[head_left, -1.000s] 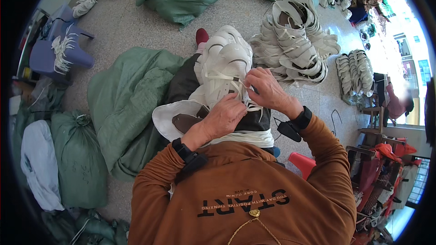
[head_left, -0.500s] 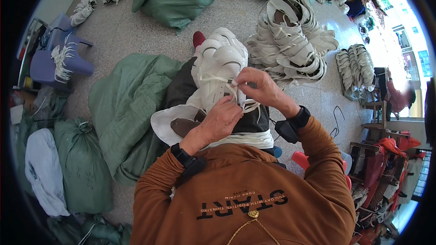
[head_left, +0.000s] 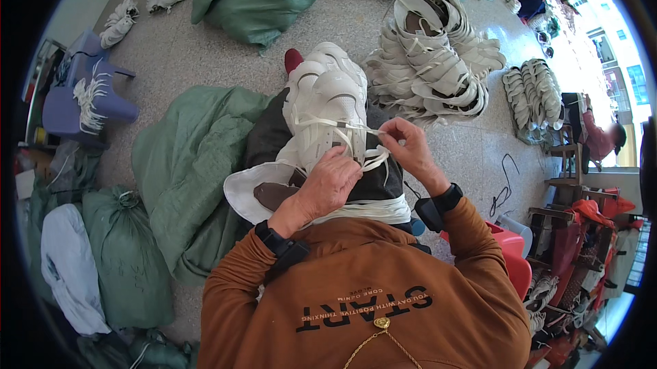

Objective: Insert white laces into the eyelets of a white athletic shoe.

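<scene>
Across my lap lies a stack of white shoe uppers (head_left: 342, 99), toes pointing away from me. A cream shoelace (head_left: 357, 127) runs through the eyelets of the top one. My right hand (head_left: 408, 149) pinches this lace, drawn out to the right of the upper. Fingers curled, my left hand (head_left: 333, 179) grips the upper near its eyelet edge; the fingertips are partly hidden. Loose lace ends hang between the hands. Another upper with a brown lining (head_left: 277, 192) spreads out left of my left wrist. A bundle of white laces (head_left: 383, 210) lies across my waist.
A large pile of white uppers (head_left: 428, 61) stands on the floor ahead right. Green sacks (head_left: 195, 164) lie to the left, near a purple stool (head_left: 89, 106) with laces on it. A red stool (head_left: 508, 253) is by my right elbow. Another person (head_left: 602, 138) sits far right.
My right hand has moved right and slightly down, away from the eyelets, pulling the lace taut sideways. My left hand has stayed nearly in place on the upper.
</scene>
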The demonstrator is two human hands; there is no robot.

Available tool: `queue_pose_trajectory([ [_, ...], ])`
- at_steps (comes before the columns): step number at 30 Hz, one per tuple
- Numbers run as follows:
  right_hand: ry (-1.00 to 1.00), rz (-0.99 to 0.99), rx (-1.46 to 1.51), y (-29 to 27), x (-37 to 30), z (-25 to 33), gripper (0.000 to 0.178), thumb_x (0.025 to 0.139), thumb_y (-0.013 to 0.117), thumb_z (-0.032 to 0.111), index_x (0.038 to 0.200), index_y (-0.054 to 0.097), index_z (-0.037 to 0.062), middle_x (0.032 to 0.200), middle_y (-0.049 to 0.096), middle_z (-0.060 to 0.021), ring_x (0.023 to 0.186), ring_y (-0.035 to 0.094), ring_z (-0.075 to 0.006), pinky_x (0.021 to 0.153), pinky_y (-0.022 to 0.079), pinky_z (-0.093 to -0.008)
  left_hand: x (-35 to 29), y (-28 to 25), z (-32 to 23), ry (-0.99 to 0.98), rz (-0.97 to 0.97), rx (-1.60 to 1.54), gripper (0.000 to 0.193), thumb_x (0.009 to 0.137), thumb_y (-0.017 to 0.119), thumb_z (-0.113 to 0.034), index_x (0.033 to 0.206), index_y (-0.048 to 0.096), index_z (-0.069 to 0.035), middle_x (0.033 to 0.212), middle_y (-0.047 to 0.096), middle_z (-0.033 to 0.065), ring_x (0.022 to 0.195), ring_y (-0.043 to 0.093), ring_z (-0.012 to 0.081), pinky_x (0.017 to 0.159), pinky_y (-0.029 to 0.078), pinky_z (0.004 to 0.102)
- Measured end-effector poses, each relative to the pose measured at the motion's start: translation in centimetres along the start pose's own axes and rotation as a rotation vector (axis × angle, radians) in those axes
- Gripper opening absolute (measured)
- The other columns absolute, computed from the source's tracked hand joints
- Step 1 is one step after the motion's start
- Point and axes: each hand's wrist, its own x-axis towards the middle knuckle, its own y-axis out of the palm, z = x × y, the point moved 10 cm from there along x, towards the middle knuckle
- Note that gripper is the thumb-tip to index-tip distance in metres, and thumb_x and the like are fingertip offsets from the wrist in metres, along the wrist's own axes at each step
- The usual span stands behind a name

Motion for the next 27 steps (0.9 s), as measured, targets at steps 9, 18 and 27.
queue_pose_trajectory([
  [9,-0.278,0.085,0.044,1.6,1.0,8.5,0.009,0.084,0.072,0.003,0.089,0.065,0.0006,0.081,0.061,-0.004,0.066,0.057,-0.0128,0.061,0.047,-0.0264,-0.4,0.2,0.2,-0.006,-0.028,-0.017,0.007,0.093,0.06,-0.006,0.092,0.061,0.001,0.084,0.06,0.0137,0.084,0.06,0.034,0.104,0.042,0.0481],
  [18,-0.427,-0.214,-0.562,-0.2,4.5,8.0,0.013,0.088,0.062,0.002,0.1,0.063,0.0032,0.077,0.06,-0.0091,0.062,0.059,-0.0162,0.057,0.046,-0.0298,-0.4,0.1,0.4,-0.001,-0.063,-0.011,0.008,0.093,0.061,-0.007,0.092,0.06,0.001,0.083,0.058,0.0133,0.083,0.059,0.0342,0.102,0.042,0.0488],
  [27,0.105,0.203,0.346,1.2,-0.6,-1.8,0.016,0.088,0.061,-0.002,0.103,0.057,0.0026,0.09,0.062,-0.0016,0.078,0.059,-0.0083,0.07,0.049,-0.0255,-0.3,-0.4,0.5,-0.025,-0.056,-0.085,0.008,0.094,0.06,-0.007,0.09,0.06,0.0,0.082,0.058,0.0121,0.082,0.059,0.0327,0.103,0.042,0.0472],
])
